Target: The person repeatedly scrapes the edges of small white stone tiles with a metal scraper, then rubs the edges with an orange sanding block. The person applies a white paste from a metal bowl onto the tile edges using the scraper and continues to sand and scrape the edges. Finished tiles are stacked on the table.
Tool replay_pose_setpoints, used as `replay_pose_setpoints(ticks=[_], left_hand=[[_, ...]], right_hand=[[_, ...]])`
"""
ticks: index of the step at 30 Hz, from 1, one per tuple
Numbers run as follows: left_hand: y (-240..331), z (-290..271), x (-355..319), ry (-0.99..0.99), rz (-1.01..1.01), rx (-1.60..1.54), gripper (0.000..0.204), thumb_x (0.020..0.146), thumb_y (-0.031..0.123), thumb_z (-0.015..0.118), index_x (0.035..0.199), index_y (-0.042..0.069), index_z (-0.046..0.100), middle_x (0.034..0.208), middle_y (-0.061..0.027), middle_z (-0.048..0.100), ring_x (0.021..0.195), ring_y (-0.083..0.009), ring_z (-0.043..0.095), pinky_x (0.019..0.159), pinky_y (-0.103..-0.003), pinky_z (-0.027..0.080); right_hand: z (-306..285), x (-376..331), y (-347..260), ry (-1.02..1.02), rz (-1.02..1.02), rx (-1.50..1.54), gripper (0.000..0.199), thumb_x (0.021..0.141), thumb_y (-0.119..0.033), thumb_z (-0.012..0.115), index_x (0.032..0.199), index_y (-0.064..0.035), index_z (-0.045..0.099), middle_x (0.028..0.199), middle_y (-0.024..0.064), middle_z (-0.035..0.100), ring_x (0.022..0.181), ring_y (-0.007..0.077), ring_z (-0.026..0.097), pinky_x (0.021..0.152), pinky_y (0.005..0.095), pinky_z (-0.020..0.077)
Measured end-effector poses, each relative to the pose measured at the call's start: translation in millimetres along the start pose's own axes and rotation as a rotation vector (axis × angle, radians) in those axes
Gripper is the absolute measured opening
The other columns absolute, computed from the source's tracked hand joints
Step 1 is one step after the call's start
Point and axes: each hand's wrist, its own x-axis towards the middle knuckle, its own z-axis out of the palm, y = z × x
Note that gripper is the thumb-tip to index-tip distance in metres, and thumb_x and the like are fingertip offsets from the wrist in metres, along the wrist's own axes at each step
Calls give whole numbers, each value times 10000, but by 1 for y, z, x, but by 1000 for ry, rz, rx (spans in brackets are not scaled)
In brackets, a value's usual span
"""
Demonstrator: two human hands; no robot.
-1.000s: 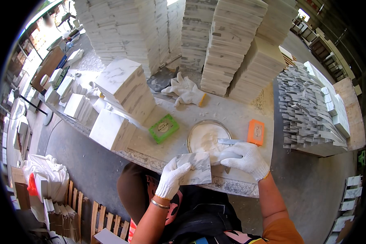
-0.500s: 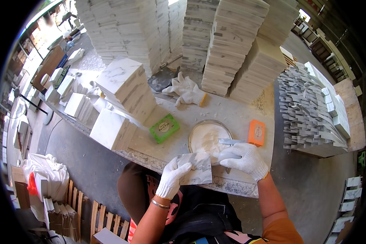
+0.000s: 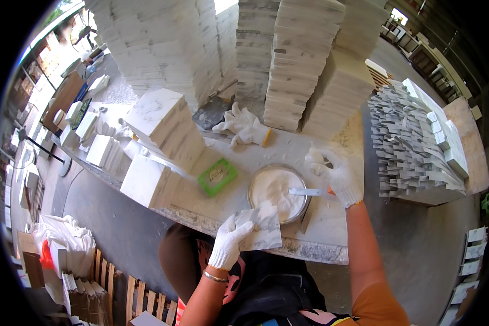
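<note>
My left hand (image 3: 228,243), in a white knit glove, grips a grey-veined marble tile (image 3: 266,232) near the table's front edge. White paste (image 3: 267,208) sits on the tile's far edge. Just beyond stands a round bowl (image 3: 250,190) of white paste, a flat-handled spatula (image 3: 309,192) resting in it with the handle pointing right. My right hand (image 3: 336,173), gloved too, is raised right of the bowl, its fingers apart and off the spatula. Under it shows only a bit of the orange box (image 3: 331,190). A thin strip (image 3: 306,217) lies by the bowl.
A green box (image 3: 217,176) lies left of the bowl, a spare glove (image 3: 243,126) behind it. Marble blocks (image 3: 160,122) stand at the table's left. Tall stacks of tiles (image 3: 304,60) rise at the back. Stacked thin grey pieces (image 3: 405,146) stand to the right.
My right hand has let go of the spatula, leaving it in the bowl, and has moved away up and right over the orange box. The left hand still holds the tile, now with paste showing.
</note>
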Motion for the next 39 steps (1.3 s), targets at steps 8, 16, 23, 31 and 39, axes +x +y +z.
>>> replay_pose_setpoints(ticks=[8,16,23,31,39], left_hand=[[4,3,-2,5,19,54,429,950,147,695,1321,-44,596,991,-53,710,655,-66,527,573,-199,391],[3,6,-3,0,35,32,352,956,130,684,1260,-35,614,964,-47,697,635,-75,518,567,-215,404],[2,-4,-6,0,37,11,429,971,83,657,1360,-74,567,1184,-99,696,1054,-186,669,946,-316,531],[39,25,-16,4,29,176,336,963,97,677,1269,-36,629,1098,-69,710,950,-159,680,858,-308,560],[76,51,-12,3,151,629,299,937,154,718,1178,-19,687,985,-7,690,867,-76,593,775,-251,503]], right_hand=[[18,62,69,-3,31,0,375,829,-210,784,1169,-73,706,1013,78,696,960,189,638,868,347,524],[20,71,67,-77,28,-294,338,809,-176,753,1137,-117,696,978,78,717,924,213,669,856,347,534],[5,5,28,87,-86,-420,287,888,-276,708,1108,-95,741,999,98,747,943,248,709,813,374,548],[0,-62,10,-67,-84,-423,252,912,-323,675,1052,-141,779,987,104,756,951,299,704,825,408,544],[9,-61,19,-119,52,-56,239,912,-187,690,1101,-66,773,926,90,758,826,188,695,759,314,546]])
